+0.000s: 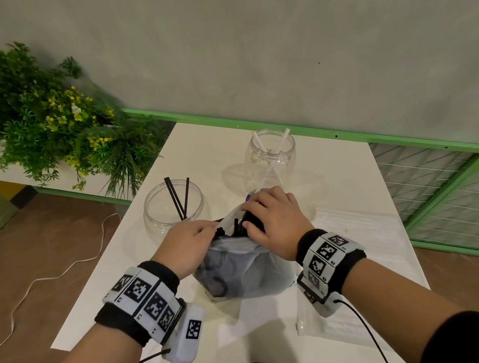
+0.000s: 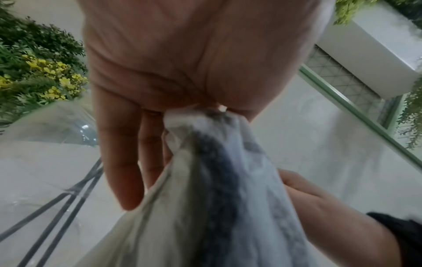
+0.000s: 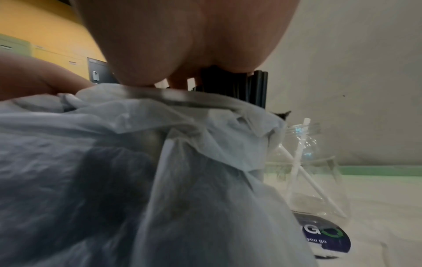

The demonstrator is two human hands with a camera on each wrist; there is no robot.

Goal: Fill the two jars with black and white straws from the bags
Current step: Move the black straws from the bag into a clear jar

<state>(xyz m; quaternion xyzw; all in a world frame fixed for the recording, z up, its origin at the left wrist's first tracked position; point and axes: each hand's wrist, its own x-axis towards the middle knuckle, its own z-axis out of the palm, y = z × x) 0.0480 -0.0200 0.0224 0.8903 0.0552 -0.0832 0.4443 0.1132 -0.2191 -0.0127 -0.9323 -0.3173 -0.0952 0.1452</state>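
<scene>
A translucent bag (image 1: 239,268) of black straws (image 1: 239,226) stands on the white table (image 1: 204,143) in front of me. My left hand (image 1: 192,237) pinches the bag's rim (image 2: 182,115) at its left side. My right hand (image 1: 269,216) reaches into the bag's mouth and grips a bundle of black straws (image 3: 242,86). The left jar (image 1: 174,208) holds three black straws (image 2: 57,207). The right jar (image 1: 271,154) holds two white straws (image 3: 303,162). A flat bag of white straws (image 1: 357,227) lies to the right.
A planter of green plants with yellow flowers (image 1: 46,119) stands to the left beyond the table. A green rail (image 1: 346,136) and a wire mesh panel (image 1: 447,184) run along the wall behind. A white cord (image 1: 49,274) lies on the brown floor.
</scene>
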